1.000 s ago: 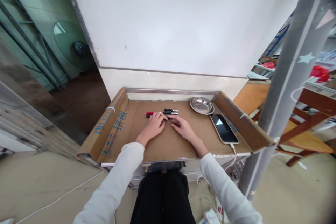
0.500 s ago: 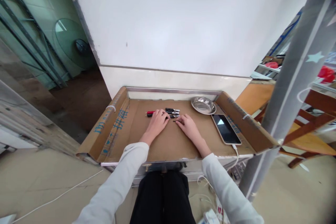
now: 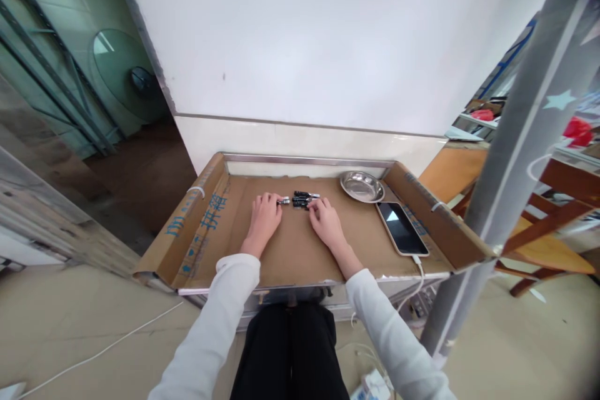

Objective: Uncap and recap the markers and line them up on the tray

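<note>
Both hands rest on the cardboard-lined tray [image 3: 281,256]. The left hand [image 3: 264,217] lies curled over a pen [image 3: 283,200], whose silver tip pokes out past the fingertips; whether it grips, I cannot tell. The right hand [image 3: 324,222], fingers bent, touches the small cluster of black pens [image 3: 304,199] lying between the two hands. A steel bowl [image 3: 361,186] and a phone [image 3: 402,228] sit to the right.

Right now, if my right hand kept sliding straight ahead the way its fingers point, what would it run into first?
The right hand points up and slightly left, and its fingertips already sit at the small cluster of black pens. Those come first; beyond them lies bare cardboard, then the tray's back edge. Depth is hard to judge.
</note>
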A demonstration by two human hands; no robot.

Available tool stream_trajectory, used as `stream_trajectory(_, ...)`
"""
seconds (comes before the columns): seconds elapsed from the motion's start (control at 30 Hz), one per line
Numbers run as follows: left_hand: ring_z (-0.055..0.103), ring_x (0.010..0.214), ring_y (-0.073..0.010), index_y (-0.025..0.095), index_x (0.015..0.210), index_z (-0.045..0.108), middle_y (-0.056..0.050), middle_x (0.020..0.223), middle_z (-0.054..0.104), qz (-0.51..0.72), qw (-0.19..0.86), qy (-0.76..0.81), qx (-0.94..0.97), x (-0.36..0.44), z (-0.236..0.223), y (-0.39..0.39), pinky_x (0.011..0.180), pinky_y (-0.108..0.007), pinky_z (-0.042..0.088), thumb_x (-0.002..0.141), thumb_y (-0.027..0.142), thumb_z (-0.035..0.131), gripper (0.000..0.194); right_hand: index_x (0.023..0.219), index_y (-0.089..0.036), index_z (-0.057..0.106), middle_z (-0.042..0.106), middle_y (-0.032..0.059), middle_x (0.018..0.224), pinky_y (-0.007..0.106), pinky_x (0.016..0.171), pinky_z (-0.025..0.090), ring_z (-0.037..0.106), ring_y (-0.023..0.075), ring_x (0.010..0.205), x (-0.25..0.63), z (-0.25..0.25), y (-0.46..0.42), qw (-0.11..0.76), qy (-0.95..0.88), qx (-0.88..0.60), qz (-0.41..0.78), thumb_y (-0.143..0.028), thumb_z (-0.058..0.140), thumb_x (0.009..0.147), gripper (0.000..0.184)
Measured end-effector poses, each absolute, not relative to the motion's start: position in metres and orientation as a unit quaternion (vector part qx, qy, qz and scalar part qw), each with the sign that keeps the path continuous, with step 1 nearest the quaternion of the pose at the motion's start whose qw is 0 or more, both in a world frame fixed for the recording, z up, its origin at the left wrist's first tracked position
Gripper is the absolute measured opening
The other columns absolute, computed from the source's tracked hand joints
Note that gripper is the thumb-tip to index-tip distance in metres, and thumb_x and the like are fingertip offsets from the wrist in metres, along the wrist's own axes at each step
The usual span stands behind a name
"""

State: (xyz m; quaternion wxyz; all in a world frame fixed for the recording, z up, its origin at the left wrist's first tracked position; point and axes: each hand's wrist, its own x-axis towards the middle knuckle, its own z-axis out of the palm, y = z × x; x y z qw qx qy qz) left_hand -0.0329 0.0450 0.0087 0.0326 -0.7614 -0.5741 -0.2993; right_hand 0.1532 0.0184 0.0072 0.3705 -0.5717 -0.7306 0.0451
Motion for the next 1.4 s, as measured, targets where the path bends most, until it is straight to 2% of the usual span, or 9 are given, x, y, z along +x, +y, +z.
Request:
stream_trajectory(0.17, 0.049, 0.092, -0.0263, 0.019, 0.094, 0.058, -0.010, 0.095, 0.059, -0.288, 0.018, -0.585, -0.758, -0.035, 0.003, 0.040, 0.079, -0.039, 0.036, 0.084, 0.028, 0.052, 0.015, 0.092, -0.020, 0.057, 0.056, 0.0049, 0.095, 0.027, 0.071, 0.042, 0.054, 0.0137, 0.072, 0.150, 0.008, 0.016, 0.403, -0.721, -0.555, 0.096, -0.021, 0.041, 0.086, 0.017)
stream_trajectory(0.3, 0.053, 0.093, -0.0229, 0.021, 0.094, 0.058, -0.006, 0.095, 0.059, -0.328, -0.039, -0.538, -0.776, -0.035, 0.005, 0.026, 0.085, -0.041, 0.038, 0.088, 0.033, 0.046, 0.017, 0.090, -0.020, 0.058, 0.057, 0.0044, 0.093, 0.026, 0.069, 0.042, 0.053, 0.0131, 0.070, 0.147, 0.010, 0.013, 0.473, -0.690, -0.521, 0.173, -0.032, 0.044, 0.087, 0.019)
stream_trajectory(0.43, 0.056, 0.093, -0.0161, 0.023, 0.103, 0.056, -0.004, 0.100, 0.054, -0.367, -0.139, -0.412, -0.822, -0.027, 0.009, 0.017, 0.086, -0.033, 0.044, 0.091, 0.032, 0.042, 0.021, 0.093, -0.021, 0.058, 0.058, -0.0001, 0.075, 0.024, 0.057, 0.041, 0.049, 0.0104, 0.058, 0.141, 0.014, 0.011, 0.501, -0.634, -0.454, 0.375, -0.045, 0.044, 0.086, 0.028)
stream_trajectory(0.53, 0.053, 0.105, -0.0179, 0.024, 0.106, 0.055, -0.005, 0.104, 0.051, -0.391, -0.129, -0.377, -0.830, -0.020, 0.010, 0.017, 0.091, -0.033, 0.044, 0.089, 0.032, 0.046, 0.021, 0.092, -0.021, 0.058, 0.053, -0.0042, 0.060, 0.022, 0.050, 0.039, 0.047, 0.0086, 0.049, 0.140, 0.016, 0.011, 0.489, -0.581, -0.390, 0.521, -0.046, 0.052, 0.082, 0.028)
stream_trajectory(0.63, 0.052, 0.107, -0.0179, 0.023, 0.106, 0.052, -0.005, 0.106, 0.050, -0.420, -0.105, -0.363, -0.825, -0.016, 0.013, 0.017, 0.092, -0.034, 0.045, 0.087, 0.033, 0.050, 0.021, 0.089, -0.019, 0.062, 0.058, -0.0028, 0.065, 0.021, 0.052, 0.041, 0.051, 0.0079, 0.053, 0.143, 0.016, 0.014, 0.517, -0.517, -0.342, 0.590, -0.041, 0.062, 0.075, 0.026)
stream_trajectory(0.87, 0.057, 0.082, -0.0112, 0.020, 0.099, 0.052, -0.004, 0.095, 0.054, -0.522, -0.058, -0.392, -0.755, -0.021, 0.022, 0.016, 0.077, -0.025, 0.050, 0.090, 0.028, 0.045, 0.014, 0.080, -0.018, 0.065, 0.064, -0.0001, 0.070, 0.022, 0.054, 0.046, 0.055, 0.0083, 0.056, 0.150, 0.018, 0.019, 0.597, -0.397, -0.350, 0.603, -0.034, 0.070, 0.066, 0.022)
stream_trajectory(1.03, 0.060, 0.085, -0.0117, 0.021, 0.113, 0.050, -0.006, 0.105, 0.057, -0.471, -0.095, -0.374, -0.793, -0.019, 0.024, 0.015, 0.084, -0.028, 0.049, 0.092, 0.027, 0.040, 0.024, 0.085, -0.018, 0.066, 0.066, 0.0012, 0.076, 0.022, 0.059, 0.048, 0.058, 0.0088, 0.060, 0.148, 0.020, 0.018, 0.568, -0.413, -0.342, 0.625, -0.034, 0.067, 0.070, 0.021)
stream_trajectory(1.17, 0.060, 0.093, -0.0131, 0.022, 0.128, 0.039, -0.008, 0.113, 0.057, -0.467, -0.126, -0.371, -0.793, -0.016, 0.022, 0.015, 0.088, -0.029, 0.048, 0.093, 0.027, 0.038, 0.036, 0.089, -0.017, 0.067, 0.068, 0.0031, 0.085, 0.024, 0.065, 0.051, 0.060, 0.0097, 0.065, 0.149, 0.019, 0.017, 0.561, -0.411, -0.333, 0.636, -0.033, 0.067, 0.072, 0.023)
stream_trajectory(1.4, 0.060, 0.082, -0.0107, 0.020, 0.111, 0.051, -0.004, 0.099, 0.061, -0.506, -0.103, -0.375, -0.770, -0.016, 0.021, 0.016, 0.082, -0.026, 0.049, 0.090, 0.028, 0.045, 0.023, 0.093, -0.017, 0.068, 0.069, 0.0027, 0.085, 0.024, 0.073, 0.053, 0.064, 0.0105, 0.069, 0.155, 0.019, 0.017, 0.564, -0.387, -0.337, 0.647, -0.030, 0.067, 0.073, 0.024)
